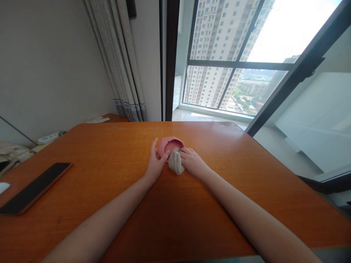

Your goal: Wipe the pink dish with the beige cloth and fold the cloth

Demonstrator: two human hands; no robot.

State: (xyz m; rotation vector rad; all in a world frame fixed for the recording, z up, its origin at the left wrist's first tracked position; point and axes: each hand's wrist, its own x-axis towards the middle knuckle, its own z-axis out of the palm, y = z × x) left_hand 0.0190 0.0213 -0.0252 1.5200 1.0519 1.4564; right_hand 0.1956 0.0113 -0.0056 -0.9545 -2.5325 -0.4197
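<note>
A pink hollow dish or holder (161, 145) with a wide oval opening rests on the wooden table, tipped so that its inside faces me. My left hand (157, 162) grips its left side, with the thumb at the front rim and the fingers behind. My right hand (193, 162) is closed on a bunched pale grey cloth (176, 163) at the dish's front right edge. Part of the cloth lies against the rim of the opening. The fingertips of my right hand are partly hidden by the cloth.
The wooden table (115, 146) spreads around both arms. A dark flat tablet-like device (38, 186) lies at the left, beside a white object (3, 187) at the frame edge. A white remote-like item (49, 137) sits beyond the left edge. Behind are a curtain (123, 65) and a window.
</note>
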